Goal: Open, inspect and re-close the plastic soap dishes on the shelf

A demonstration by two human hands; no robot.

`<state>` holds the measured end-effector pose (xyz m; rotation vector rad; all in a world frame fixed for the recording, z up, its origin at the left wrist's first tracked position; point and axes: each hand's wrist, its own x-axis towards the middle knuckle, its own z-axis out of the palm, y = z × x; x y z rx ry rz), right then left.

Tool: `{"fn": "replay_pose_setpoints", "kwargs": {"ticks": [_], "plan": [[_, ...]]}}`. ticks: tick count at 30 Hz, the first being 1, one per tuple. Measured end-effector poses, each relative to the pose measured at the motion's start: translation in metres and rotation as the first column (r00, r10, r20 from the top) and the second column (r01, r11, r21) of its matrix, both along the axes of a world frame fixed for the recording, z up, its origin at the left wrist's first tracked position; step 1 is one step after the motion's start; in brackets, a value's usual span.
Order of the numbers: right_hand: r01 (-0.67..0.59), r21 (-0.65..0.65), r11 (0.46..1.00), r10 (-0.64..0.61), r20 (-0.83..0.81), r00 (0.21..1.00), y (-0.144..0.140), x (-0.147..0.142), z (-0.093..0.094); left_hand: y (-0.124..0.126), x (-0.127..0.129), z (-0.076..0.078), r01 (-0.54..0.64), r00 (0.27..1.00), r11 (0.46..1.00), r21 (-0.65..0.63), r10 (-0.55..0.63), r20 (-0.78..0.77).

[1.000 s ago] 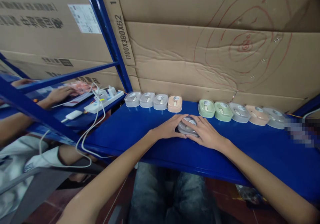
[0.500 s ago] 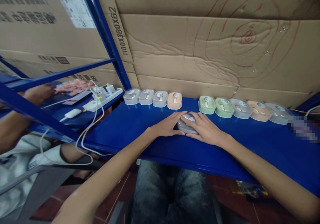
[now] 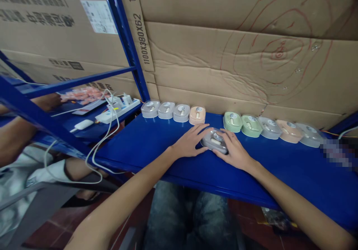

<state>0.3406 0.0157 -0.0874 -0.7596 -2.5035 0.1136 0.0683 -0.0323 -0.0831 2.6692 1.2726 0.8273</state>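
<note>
Head view: a row of small cases lines the back of the blue shelf against the cardboard wall: three grey cases and a peach case to the left, two green cases and more to the right. A white power strip with cables lies at far left, near another person's arm. In front of the gap in the row lies a grey case. The left hand lies flat, fingers spread, touching its left side; the right hand curls loosely around its right side
</note>
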Motion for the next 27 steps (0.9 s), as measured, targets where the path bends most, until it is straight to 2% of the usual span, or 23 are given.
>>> {"fn": "replay_pose_setpoints", "kwargs": {"ticks": [3,5,7,9,11,14,18,23,27], "plan": [[0.156,0.089,0.984,-0.164,0.098,0.982,-0.007,-0.005,0.003,-0.002,0.006,0.003,-0.002,0.996,0.993,0.115,0.013,-0.093],[0.237,0.123,0.964,-0.253,0.131,0.959,-0.010,-0.010,0.007,-0.005,0.012,0.005,-0.030,0.990,0.990,0.139,0.049,-0.134],[0.272,0.123,0.955,-0.288,0.145,0.947,-0.012,-0.013,0.012,-0.008,0.020,0.008,-0.077,0.984,0.985,0.152,0.099,-0.146],[0.240,0.084,0.967,-0.250,0.141,0.958,-0.011,-0.013,0.016,-0.010,0.028,0.012,-0.128,0.980,0.979,0.160,0.149,-0.131],[0.155,0.016,0.988,-0.156,0.117,0.981,-0.008,-0.008,0.018,-0.007,0.034,0.014,-0.171,0.977,0.973,0.154,0.188,-0.103],[0.059,-0.063,0.996,-0.055,0.066,0.996,-0.002,0.001,0.015,0.008,0.040,0.013,-0.215,0.971,0.968,0.128,0.226,-0.077],[0.084,-0.058,0.995,-0.083,0.031,0.996,0.005,0.008,0.006,0.035,0.047,0.012,-0.235,0.963,0.966,0.113,0.247,-0.108],[0.149,-0.083,0.985,-0.149,0.005,0.989,0.009,0.008,0.000,0.055,0.056,0.026,-0.266,0.916,0.945,0.191,0.310,-0.255],[0.161,-0.070,0.984,-0.161,0.011,0.987,0.007,0.005,0.000,0.074,0.066,0.031,-0.322,0.883,0.924,0.205,0.371,-0.287]]}}
